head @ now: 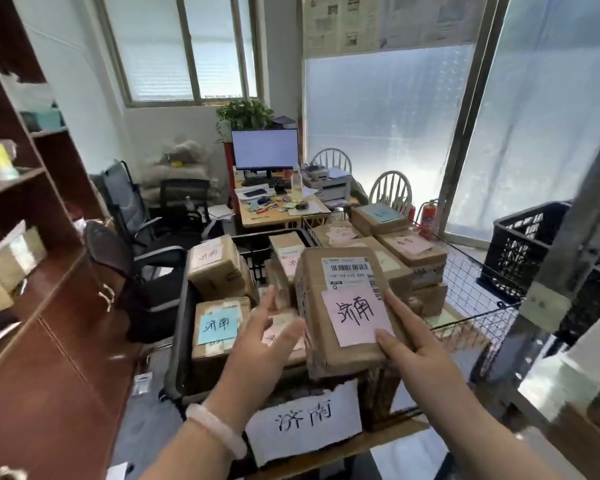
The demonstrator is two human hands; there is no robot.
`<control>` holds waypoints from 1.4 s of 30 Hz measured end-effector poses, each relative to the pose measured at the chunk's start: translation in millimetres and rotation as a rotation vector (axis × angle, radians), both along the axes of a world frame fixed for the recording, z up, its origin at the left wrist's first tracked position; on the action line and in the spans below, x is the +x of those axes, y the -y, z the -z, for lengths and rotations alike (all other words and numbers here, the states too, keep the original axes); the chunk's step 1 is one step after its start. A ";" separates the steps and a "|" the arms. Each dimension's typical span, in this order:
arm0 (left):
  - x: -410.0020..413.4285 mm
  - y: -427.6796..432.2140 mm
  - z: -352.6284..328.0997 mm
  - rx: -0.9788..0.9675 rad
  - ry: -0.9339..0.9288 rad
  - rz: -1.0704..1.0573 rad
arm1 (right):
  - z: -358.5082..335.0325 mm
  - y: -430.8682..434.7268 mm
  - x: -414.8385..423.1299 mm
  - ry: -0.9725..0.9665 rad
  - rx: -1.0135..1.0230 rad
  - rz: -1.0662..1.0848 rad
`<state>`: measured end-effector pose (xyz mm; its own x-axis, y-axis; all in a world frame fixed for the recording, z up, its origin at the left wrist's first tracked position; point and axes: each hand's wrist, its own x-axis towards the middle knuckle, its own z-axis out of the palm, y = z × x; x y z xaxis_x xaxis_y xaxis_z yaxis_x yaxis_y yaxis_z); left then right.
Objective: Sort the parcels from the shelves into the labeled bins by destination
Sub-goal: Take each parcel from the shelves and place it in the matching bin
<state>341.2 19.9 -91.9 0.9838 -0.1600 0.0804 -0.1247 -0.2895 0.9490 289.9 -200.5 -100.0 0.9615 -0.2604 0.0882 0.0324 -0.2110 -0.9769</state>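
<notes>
The brown parcel (347, 310), pink-noted 济南, was held in the closed grip of the right hand (421, 351) over the black crate (180, 327) whose paper label (305, 422) matched, probably for dropping in, the left hand (267, 337) spread open beside it.

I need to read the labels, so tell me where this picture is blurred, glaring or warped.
Head view: the pink note on the parcel and the white label below read sharply; the left hand is motion-blurred; the bookshelf at the left edge smears and leans, wide-angle distortion; the frosted window glares.
</notes>
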 end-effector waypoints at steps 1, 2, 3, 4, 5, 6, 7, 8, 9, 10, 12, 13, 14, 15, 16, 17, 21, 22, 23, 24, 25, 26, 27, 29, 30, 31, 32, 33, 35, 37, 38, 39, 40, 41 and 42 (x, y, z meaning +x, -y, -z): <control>13.8 -16.0 -0.3 -0.001 0.015 -0.038 | -2.6 -14.1 14.4 -0.010 -0.024 -0.024; 27.6 -31.2 -0.4 -0.016 0.025 -0.072 | -3.1 -27.9 29.5 -0.025 -0.034 -0.058; 41.3 -46.2 -0.4 -0.044 0.031 -0.104 | -2.5 -42.6 44.1 -0.039 -0.033 -0.097; 55.1 -61.1 1.0 -0.071 0.029 -0.132 | 1.2 -57.4 58.9 -0.057 -0.036 -0.133; 67.2 -75.1 3.1 -0.095 0.030 -0.149 | 4.1 -72.9 71.6 -0.074 -0.047 -0.160; 76.1 -86.9 3.7 -0.111 0.039 -0.167 | 9.5 -88.2 84.7 -0.090 -0.059 -0.186; 84.2 -98.2 5.5 -0.114 0.047 -0.185 | 13.9 -103.9 96.5 -0.102 -0.065 -0.212; 89.4 -106.4 4.7 -0.111 0.055 -0.204 | 18.8 -117.8 108.0 -0.114 -0.071 -0.231; 94.7 -114.0 4.8 -0.112 0.060 -0.220 | 21.7 -131.2 117.9 -0.123 -0.083 -0.243; 100.7 -121.4 5.3 -0.117 0.062 -0.234 | 24.3 -143.4 127.3 -0.130 -0.102 -0.251; 111.8 -134.1 6.3 -0.105 0.077 -0.248 | 27.9 -164.4 141.5 -0.151 -0.132 -0.283; 117.7 -139.6 7.6 -0.075 0.093 -0.252 | 28.5 -173.1 146.3 -0.164 -0.140 -0.309; 122.8 -143.6 7.8 -0.037 0.112 -0.253 | 30.5 -180.0 150.9 -0.173 -0.153 -0.334; 127.1 -146.0 7.0 -0.008 0.125 -0.256 | 32.4 -184.6 155.0 -0.170 -0.179 -0.349; 130.6 -147.5 5.8 0.020 0.143 -0.254 | 35.4 -186.9 159.5 -0.169 -0.214 -0.354; 133.7 -148.4 5.4 0.042 0.153 -0.246 | 36.8 -187.4 163.1 -0.172 -0.252 -0.364; 140.7 -144.9 5.7 0.162 0.175 -0.182 | 29.1 -180.1 169.4 -0.235 -0.479 -0.413; 141.0 -141.6 4.8 0.223 0.192 -0.162 | 26.2 -176.8 168.0 -0.227 -0.565 -0.403; 140.9 -137.3 3.6 0.282 0.217 -0.140 | 22.1 -172.6 165.2 -0.203 -0.631 -0.381; 140.5 -131.3 1.6 0.327 0.248 -0.115 | 18.8 -167.4 162.1 -0.174 -0.668 -0.352; 140.7 -124.8 -0.2 0.358 0.274 -0.084 | 14.6 -160.9 157.1 -0.145 -0.693 -0.324; 140.2 -116.5 -2.9 0.381 0.303 -0.052 | 10.5 -153.1 150.9 -0.121 -0.717 -0.291; 140.2 -107.9 -3.9 0.401 0.330 -0.022 | 7.1 -143.8 143.6 -0.103 -0.748 -0.254; 138.2 -87.0 -5.2 0.453 0.383 0.036 | 2.8 -120.0 126.1 -0.086 -0.797 -0.162; 136.2 -74.4 -4.9 0.487 0.410 0.068 | 2.0 -106.1 116.3 -0.090 -0.810 -0.113; 132.7 -59.8 -4.9 0.522 0.439 0.102 | 1.0 -91.4 104.7 -0.099 -0.814 -0.066; 128.1 -44.1 -4.6 0.551 0.467 0.140 | 1.3 -76.3 92.5 -0.107 -0.812 -0.019; 122.6 -27.3 -4.6 0.569 0.492 0.176 | 1.0 -61.7 79.4 -0.108 -0.816 0.030; 109.4 9.9 -5.2 0.573 0.525 0.253 | 0.2 -32.5 50.7 -0.108 -0.844 0.132; 91.3 51.0 -7.8 0.572 0.559 0.329 | -2.1 -3.4 19.4 -0.137 -0.893 0.223; 80.7 72.0 -9.3 0.575 0.584 0.364 | -3.6 11.2 3.4 -0.158 -0.914 0.267; 69.4 93.0 -10.3 0.576 0.608 0.403 | -4.8 25.7 -13.5 -0.183 -0.928 0.309; 56.9 113.8 -11.0 0.573 0.629 0.447 | -6.3 39.7 -31.0 -0.212 -0.935 0.354; 44.3 133.4 -11.1 0.563 0.644 0.494 | -6.6 53.0 -48.6 -0.239 -0.936 0.401; 31.7 151.8 -10.3 0.549 0.652 0.545 | -6.4 65.6 -66.9 -0.259 -0.930 0.452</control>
